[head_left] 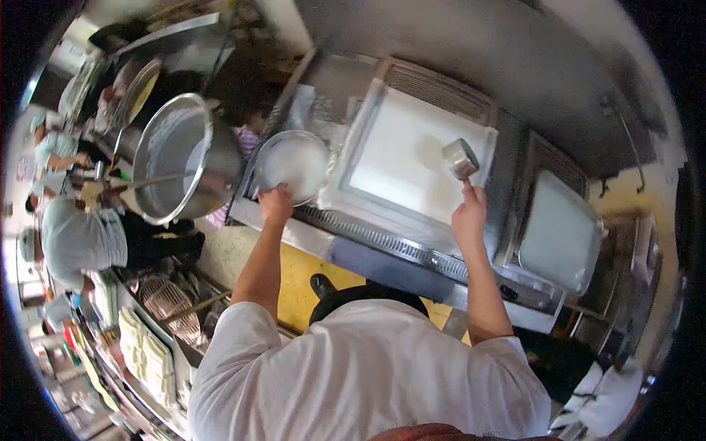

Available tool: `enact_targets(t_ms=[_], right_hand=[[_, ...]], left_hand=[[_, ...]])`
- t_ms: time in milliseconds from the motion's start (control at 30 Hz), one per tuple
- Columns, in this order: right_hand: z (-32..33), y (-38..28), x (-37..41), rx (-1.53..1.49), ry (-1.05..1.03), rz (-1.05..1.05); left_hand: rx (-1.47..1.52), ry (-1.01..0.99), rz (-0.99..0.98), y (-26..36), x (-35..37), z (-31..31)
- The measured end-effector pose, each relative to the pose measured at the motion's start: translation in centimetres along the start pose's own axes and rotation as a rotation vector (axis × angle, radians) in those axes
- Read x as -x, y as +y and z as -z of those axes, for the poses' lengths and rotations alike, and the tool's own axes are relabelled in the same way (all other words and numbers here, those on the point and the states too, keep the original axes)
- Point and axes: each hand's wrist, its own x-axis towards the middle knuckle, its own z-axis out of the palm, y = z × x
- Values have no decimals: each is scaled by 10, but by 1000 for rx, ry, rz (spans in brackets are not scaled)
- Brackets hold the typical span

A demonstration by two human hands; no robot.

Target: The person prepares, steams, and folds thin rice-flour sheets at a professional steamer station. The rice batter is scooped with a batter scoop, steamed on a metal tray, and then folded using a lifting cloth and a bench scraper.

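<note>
My right hand (469, 214) is closed around the short handle of a small metal dipper (459, 159). The dipper hangs over the right part of a wide square pan (397, 151) whose surface is smooth and white, and a shadow falls beside it. At the near rim of a round metal bowl (259, 170), my left hand (276, 203) grips the edge with its fingers curled over. White liquid or batter fills the bowl. It stands on the steel counter just left of the square pan.
A large steel pot (173, 158) with a long stick across it stands left. A second pan with a pale lid (560, 228) sits right. Several people in white shirts work at far left; one person (84, 231) leans forward. A wire basket (170, 305) lies lower left.
</note>
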Motion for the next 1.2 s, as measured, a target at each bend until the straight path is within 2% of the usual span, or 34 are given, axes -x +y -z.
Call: enact_targets(t_ms=[33,100,167,200,233,300,367,400,433,500,567,633,667,733,800,833,900,967,1033,1067,1100,1133,1200], right_hand=[[-2,-9,-1,24,0,29],[-15,-33,-2,-155,-24,-30],[-35,-67,0,-195,-32,100],[-51,-83,2,-366,-92,55],[-69,-98,5,-533,-159,5],[-95,-138,7,-622,-260,42],[-108,-201,13,-898,-581,-274],[-125,-223,17,-1002,-608,-340],[-150,-232,19,-997,-665,-297],[-201,-238,16,-1082,-847,-354],[-218,-272,21,-1057,-804,-503],[-287,-246,6,-1158,-897,-582],[-295,-250,8,-1179,-868,-563],[-327,-239,-6,-1213,-938,-642],[-339,-256,-2,-1222,-783,-876],[-345,-260,0,-1215,-809,-862],[-355,-259,3,-1281,-729,-879],[-370,-254,5,-1288,-741,-861],[-368,-255,11,-1296,-732,-852],[-364,-255,16,-1258,-794,-826],[-357,-256,23,-1218,-852,-802],[-343,-260,31,-1215,-832,-808],[-312,-268,42,-1123,-813,-760]], left_hand=[[5,14,38,-4,7,7],[206,59,-42,-19,27,28],[352,214,-101,-34,55,49],[330,347,-63,-43,70,51],[354,314,-38,-59,89,59],[380,326,23,-86,125,76],[381,347,141,-114,168,102],[384,339,217,-131,188,112],[380,370,277,-154,209,116],[416,429,392,-199,256,123],[369,493,518,-239,305,135],[323,592,594,-277,356,149],[346,651,670,-296,383,153],[271,755,757,-325,435,170],[247,831,903,-357,487,176],[233,849,987,-370,513,181],[126,853,1137,-391,561,196],[135,789,1374,-403,596,222],[-4,718,1572,-427,623,226],[5,711,1566,-436,630,227],[55,634,1667,-441,634,234],[104,552,1762,-447,636,236],[100,530,1783,-461,639,219]])
